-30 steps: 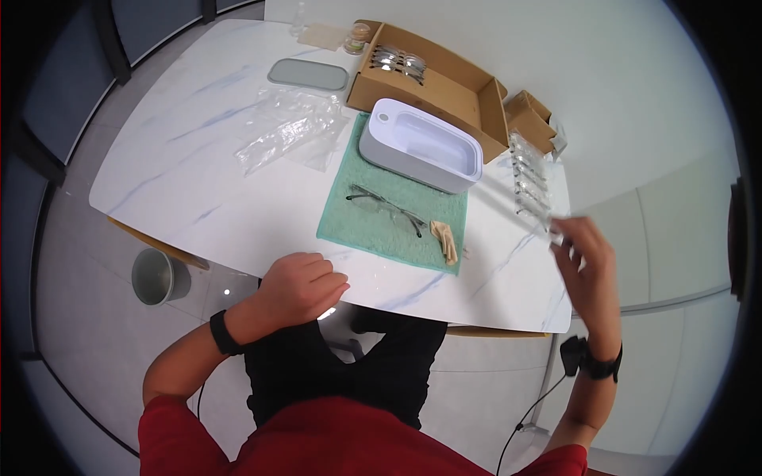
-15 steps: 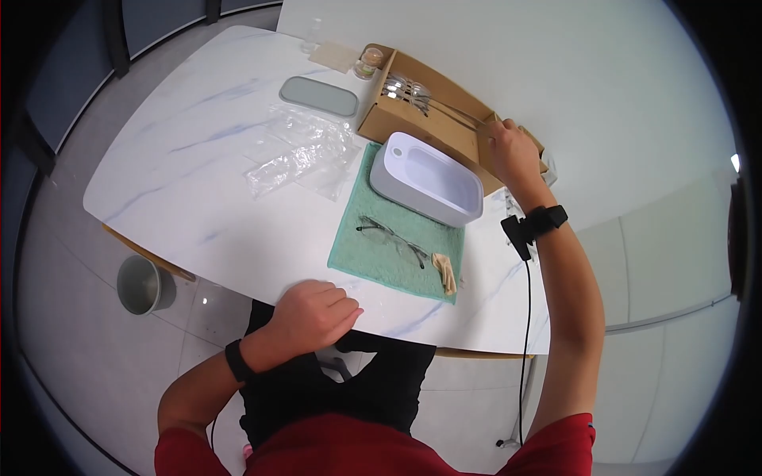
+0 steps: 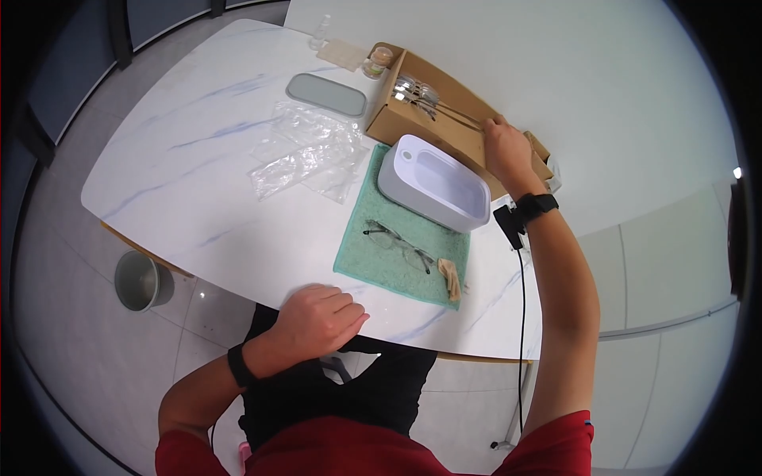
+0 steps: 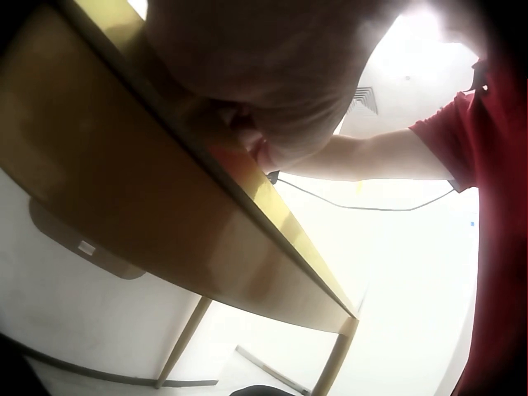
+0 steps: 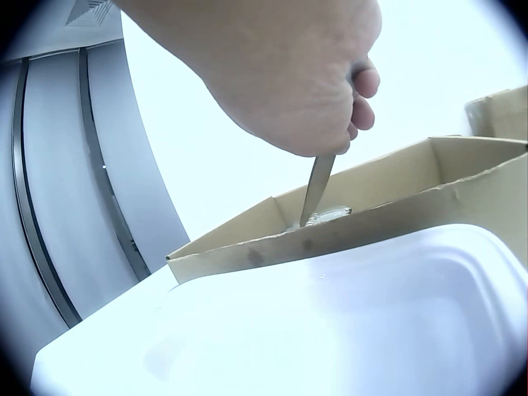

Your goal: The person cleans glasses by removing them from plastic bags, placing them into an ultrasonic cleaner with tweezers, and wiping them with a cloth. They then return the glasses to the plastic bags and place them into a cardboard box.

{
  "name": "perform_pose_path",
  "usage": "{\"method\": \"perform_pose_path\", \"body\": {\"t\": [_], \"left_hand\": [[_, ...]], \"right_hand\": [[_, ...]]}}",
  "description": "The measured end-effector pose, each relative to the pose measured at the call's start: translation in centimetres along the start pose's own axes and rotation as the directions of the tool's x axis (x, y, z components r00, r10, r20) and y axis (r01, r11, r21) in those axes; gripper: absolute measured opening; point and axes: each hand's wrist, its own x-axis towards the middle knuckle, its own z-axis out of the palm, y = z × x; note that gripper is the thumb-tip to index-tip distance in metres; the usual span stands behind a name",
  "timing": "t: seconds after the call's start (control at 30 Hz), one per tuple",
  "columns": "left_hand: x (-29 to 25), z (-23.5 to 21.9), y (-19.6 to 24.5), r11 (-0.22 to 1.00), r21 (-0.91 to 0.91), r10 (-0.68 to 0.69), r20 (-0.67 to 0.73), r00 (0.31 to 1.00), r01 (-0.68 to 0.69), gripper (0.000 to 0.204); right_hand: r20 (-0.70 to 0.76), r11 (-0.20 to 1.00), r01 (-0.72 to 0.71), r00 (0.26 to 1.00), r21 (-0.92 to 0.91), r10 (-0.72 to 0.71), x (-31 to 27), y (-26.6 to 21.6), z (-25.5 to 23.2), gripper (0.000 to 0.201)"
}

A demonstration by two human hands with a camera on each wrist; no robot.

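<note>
In the head view my right hand point(image 3: 508, 155) reaches over the cardboard box point(image 3: 459, 141) and grips long metal tweezers point(image 3: 462, 119). Their tips overlap a cluster of eyeglasses point(image 3: 415, 91) at the box's left end. From the right wrist, the tweezers point(image 5: 317, 188) slant down past the box wall, with the fingers curled round their upper end. My left hand point(image 3: 317, 319) rests at the table's front edge, fingers loosely curled and holding nothing. Another pair of eyeglasses point(image 3: 397, 246) lies on the green towel point(image 3: 361, 258), in front of a white ultrasonic-cleaner-like tub point(image 3: 401, 181).
A crumpled beige cloth point(image 3: 449, 279) lies on the towel's right corner. Clear plastic bags point(image 3: 309, 155) and a grey oblong lid point(image 3: 327, 94) are on the left. A small jar point(image 3: 378, 62) and a bottle point(image 3: 320, 33) stand at the back. A bin point(image 3: 143, 282) is on the floor.
My right hand has swung from the bagged row at the table's right side up and left to the box, bringing the tweezers over the eyeglasses there. The left hand stays at the table edge.
</note>
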Motion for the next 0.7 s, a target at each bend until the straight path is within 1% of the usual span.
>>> {"method": "perform_pose_path", "body": {"t": [0.1,0.13,0.2,0.3,0.33,0.37,0.4,0.47,0.57,0.7], "left_hand": [[0.0,0.1,0.0,1.0,0.019,0.016,-0.013,1.0,-0.016,0.023],[0.0,0.1,0.0,1.0,0.019,0.014,-0.013,1.0,-0.014,0.021],[0.0,0.1,0.0,1.0,0.014,0.01,-0.015,1.0,-0.01,0.017],[0.1,0.1,0.1,1.0,0.028,0.014,-0.02,1.0,-0.013,0.017],[0.1,0.1,0.0,1.0,0.028,0.014,-0.019,1.0,-0.014,0.016],[0.1,0.1,0.0,1.0,0.028,0.015,-0.018,1.0,-0.014,0.016],[0.1,0.2,0.1,0.999,0.029,0.016,-0.017,1.0,-0.016,0.016],[-0.1,0.4,0.0,0.999,0.04,0.015,-0.026,1.0,-0.014,0.014],[0.0,0.6,0.2,0.999,0.047,0.008,-0.024,1.0,-0.007,0.011],[0.0,0.6,0.3,0.999,0.051,0.004,-0.013,1.0,-0.003,0.009]], "right_hand": [[-0.021,0.999,0.029,0.999,0.021,-0.028,-1.2,0.6,-0.9,0.018],[-0.029,0.999,0.044,0.999,0.022,-0.043,-1.8,1.0,-1.3,0.018],[-0.092,0.991,0.042,0.995,0.123,-0.031,-3.8,1.5,-3.7,0.019],[-0.184,0.971,0.016,0.983,0.239,0.029,-7.6,1.9,-8.4,0.02],[-0.165,0.967,-0.05,0.982,0.251,0.094,-9.2,2.2,-9.8,0.021],[-0.185,0.964,-0.051,0.977,0.262,0.102,-10.7,2.4,-11.2,0.021],[-0.174,0.954,-0.076,0.976,0.291,0.13,-12.3,2.4,-12.7,0.022],[-0.097,0.946,-0.149,0.978,0.287,0.183,-15.6,3.0,-14.7,0.029],[-0.047,0.909,-0.194,0.973,0.37,0.227,-19.1,2.3,-16.2,0.03],[0.011,0.907,-0.166,0.984,0.388,0.175,-21.1,1.5,-14.6,0.028]]}}
